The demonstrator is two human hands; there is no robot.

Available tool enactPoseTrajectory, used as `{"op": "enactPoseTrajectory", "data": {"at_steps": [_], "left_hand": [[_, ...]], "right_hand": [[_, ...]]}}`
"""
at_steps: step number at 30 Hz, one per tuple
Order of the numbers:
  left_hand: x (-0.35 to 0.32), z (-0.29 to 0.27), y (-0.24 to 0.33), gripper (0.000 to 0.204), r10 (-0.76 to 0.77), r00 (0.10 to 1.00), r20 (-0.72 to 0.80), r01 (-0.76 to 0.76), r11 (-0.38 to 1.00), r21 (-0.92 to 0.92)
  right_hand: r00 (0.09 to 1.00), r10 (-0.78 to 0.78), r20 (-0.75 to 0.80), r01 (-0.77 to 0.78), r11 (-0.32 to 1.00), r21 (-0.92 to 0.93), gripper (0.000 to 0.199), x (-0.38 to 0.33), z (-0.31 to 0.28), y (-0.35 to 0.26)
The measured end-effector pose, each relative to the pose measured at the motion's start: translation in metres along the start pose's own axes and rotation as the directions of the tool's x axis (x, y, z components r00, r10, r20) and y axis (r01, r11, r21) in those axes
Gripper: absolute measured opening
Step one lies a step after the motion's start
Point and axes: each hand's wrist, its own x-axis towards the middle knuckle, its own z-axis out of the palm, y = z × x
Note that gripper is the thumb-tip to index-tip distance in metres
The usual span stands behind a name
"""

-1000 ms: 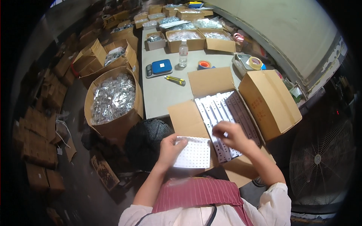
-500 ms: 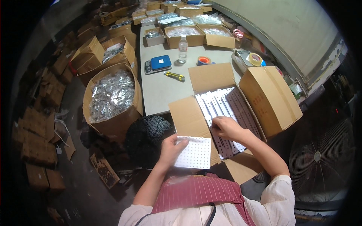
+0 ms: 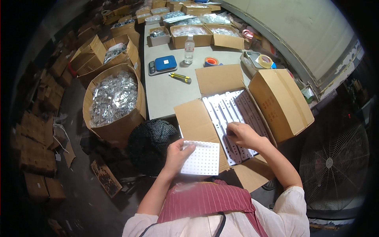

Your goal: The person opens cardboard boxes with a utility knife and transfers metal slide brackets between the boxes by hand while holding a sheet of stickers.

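A white sheet point(image 3: 202, 161) with a regular grid of small dots is pinched between the thumb and fingers of my left hand point(image 3: 175, 157). It lies over the near left corner of an open cardboard box point(image 3: 193, 119). Inside that box, long white metal strips point(image 3: 224, 106) with holes lie side by side, the right-hand ones in shadow. My right hand point(image 3: 244, 136) reaches down onto the strips with its fingers curled and pressed together. Its fingertips are partly hidden, so what they grip, if anything, does not show.
On the table point(image 3: 162, 93) are a blue scale point(image 3: 165, 64), a yellow cutter point(image 3: 180, 78), a water bottle point(image 3: 189, 50) and tape rolls point(image 3: 211, 61). A carton of bagged metal parts point(image 3: 113, 100) stands left. A closed-sided carton point(image 3: 282, 104) and a fan point(image 3: 329, 162) are right.
My right hand has shifted slightly right over the strips, fingers still curled. The left hand keeps its hold on the sheet. The whole view has moved a little.
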Motion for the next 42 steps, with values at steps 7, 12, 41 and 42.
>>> {"op": "enactPoseTrajectory", "data": {"at_steps": [7, 12, 41, 42], "left_hand": [[-0.010, 0.008, 0.013, 0.025, 0.080, 0.996, -0.042, -0.073, 0.986, 0.148], [-0.017, 0.022, 0.025, 0.025, 0.133, 0.990, -0.035, -0.114, 0.935, 0.335], [-0.009, 0.029, 0.006, 0.021, 0.055, 0.998, -0.023, -0.041, 0.913, 0.407], [-0.009, 0.028, 0.003, 0.021, 0.055, 0.998, -0.023, -0.042, 0.918, 0.395]], "right_hand": [[0.987, 0.161, -0.021, -0.162, 0.984, -0.078, 0.018, 0.009, -0.011, -0.019], [0.993, -0.117, 0.004, 0.111, 0.955, 0.275, 0.018, 0.003, -0.008, -0.057], [0.991, 0.121, 0.057, -0.123, 0.992, 0.027, 0.023, -0.009, -0.028, 0.018], [0.993, 0.117, 0.013, -0.117, 0.993, -0.001, 0.023, -0.008, -0.029, 0.017]]}}
